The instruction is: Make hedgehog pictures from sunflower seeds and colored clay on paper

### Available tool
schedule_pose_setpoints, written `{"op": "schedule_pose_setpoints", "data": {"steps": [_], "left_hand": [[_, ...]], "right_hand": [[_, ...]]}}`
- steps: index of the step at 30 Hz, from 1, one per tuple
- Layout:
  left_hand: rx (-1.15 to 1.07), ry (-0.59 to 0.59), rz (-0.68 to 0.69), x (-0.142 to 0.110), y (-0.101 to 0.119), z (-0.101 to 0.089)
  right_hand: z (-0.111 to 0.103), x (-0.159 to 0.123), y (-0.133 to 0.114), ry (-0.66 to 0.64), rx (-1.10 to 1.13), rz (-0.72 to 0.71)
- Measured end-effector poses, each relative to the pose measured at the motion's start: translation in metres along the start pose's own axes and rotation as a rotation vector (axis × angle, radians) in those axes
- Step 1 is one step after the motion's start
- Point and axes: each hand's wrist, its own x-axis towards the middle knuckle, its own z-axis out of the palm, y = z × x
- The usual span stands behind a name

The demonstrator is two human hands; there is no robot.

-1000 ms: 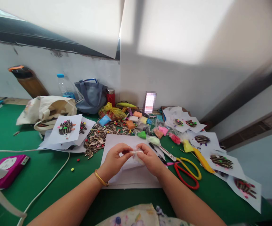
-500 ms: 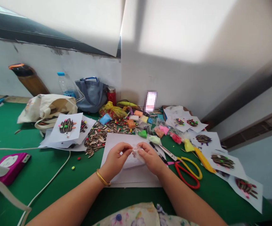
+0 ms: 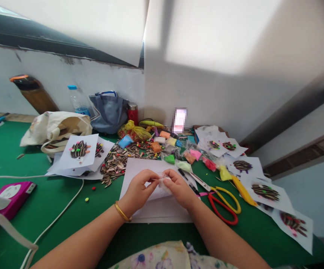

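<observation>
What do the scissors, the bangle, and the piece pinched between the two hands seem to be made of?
Scissors: smooth metal blades, judging by their silvery sheen; the evenly coloured red and yellow handles look like plastic.
Bangle: polished gold-coloured metal, from its bright highlights; solid gold or plated, I cannot tell.
Pinched piece: perhaps thin plastic film, being whitish and partly see-through; the fingers hide much.

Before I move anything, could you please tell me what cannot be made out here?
All in the head view:
Whitish thing: partly hidden by the left hand and right hand.
Phone screen: pixelated.
Magenta box: left end cut off by the picture's edge.
</observation>
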Motion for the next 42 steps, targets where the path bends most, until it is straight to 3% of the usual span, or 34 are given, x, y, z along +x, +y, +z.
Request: {"op": "schedule_pose_setpoints", "data": {"steps": [3,7,20,29,35,42], "left_hand": [[0.005,-0.035,0.036,-0.0001,-0.0002,-0.0003],[0.016,0.005,0.042,0.0006,0.001,-0.0002],[-0.228,0.021,-0.216,0.0027,-0.0065,0.0027],[0.15,0.03,0.022,0.001,-0.0022,-0.0004],[0.069,0.097,-0.004,0.0032,-0.0025,-0.0023],[-0.019,0.076,-0.002,0.0024,-0.0038,0.0004]], "right_hand": [[0.001,-0.0002,0.0002,-0.002,-0.012,0.004],[0.0022,-0.0002,-0.0002,0.004,-0.019,0.004],[0.0025,-0.0023,-0.0051,0.035,-0.155,-0.05],[0.0023,-0.0005,-0.0047,0.057,-0.15,-0.068],[0.001,-0.0007,-0.0038,0.048,-0.068,-0.025],[0.0006,-0.001,-0.0009,0.047,0.003,-0.043]]}}
